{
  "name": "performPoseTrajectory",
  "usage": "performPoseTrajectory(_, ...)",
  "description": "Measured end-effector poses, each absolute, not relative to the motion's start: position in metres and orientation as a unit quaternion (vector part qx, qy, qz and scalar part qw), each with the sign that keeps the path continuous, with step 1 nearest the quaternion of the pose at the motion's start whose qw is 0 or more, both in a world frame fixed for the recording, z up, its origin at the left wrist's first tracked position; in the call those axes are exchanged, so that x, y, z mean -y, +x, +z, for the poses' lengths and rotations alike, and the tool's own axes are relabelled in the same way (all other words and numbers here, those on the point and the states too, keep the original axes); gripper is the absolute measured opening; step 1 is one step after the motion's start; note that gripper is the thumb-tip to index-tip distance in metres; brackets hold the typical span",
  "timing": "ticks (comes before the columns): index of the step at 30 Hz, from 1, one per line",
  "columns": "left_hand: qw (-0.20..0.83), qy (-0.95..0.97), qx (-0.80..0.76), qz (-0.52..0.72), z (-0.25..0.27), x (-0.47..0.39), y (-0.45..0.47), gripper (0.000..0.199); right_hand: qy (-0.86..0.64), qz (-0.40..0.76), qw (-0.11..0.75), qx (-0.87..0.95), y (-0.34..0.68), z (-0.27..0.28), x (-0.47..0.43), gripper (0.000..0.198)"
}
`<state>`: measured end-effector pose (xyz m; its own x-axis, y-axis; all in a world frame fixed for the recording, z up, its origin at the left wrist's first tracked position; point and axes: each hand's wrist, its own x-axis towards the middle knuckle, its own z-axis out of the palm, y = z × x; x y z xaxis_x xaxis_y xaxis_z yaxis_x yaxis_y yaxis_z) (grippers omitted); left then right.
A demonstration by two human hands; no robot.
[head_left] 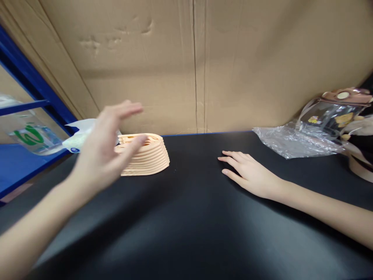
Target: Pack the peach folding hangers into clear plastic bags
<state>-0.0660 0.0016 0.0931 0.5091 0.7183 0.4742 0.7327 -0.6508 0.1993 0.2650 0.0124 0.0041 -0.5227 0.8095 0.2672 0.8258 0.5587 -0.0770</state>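
Note:
My left hand (pixel 100 149) is raised above the black table (pixel 186 229), a little blurred, its thumb apart from the stretched fingers and nothing held. Behind it stands a neat stack of flat, peach-coloured pieces (pixel 150 160) with rounded ends and openings in the top one; the hand hides the stack's left part. Whether hand and stack touch, I cannot tell. Further right, my right hand (pixel 249 173) rests palm down on the table with its fingers spread, holding nothing.
A cardboard wall (pixel 145 70) closes off the back. At left are a blue metal frame (pixel 55 112), a clear bottle with a green mark (pixel 32 134) and a white-and-green packet (pixel 77 138). Clear plastic wrap (pixel 291 140) and a transparent container with brown lid (pixel 329 116) lie right.

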Motion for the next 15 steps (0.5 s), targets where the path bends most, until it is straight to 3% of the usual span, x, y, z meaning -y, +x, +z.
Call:
performPoseTrajectory(7,-0.009,-0.947,0.289,-0.14,0.035,0.027,-0.01,0.052,-0.459,-0.05,0.134,0.877,0.264,0.002,-0.014,0.048)
performPoseTrajectory(15,-0.095,-0.927,0.361,-0.048,0.026,0.017,-0.012,0.059,-0.454,-0.071,0.125,0.879,0.264,0.002,-0.014,0.046)
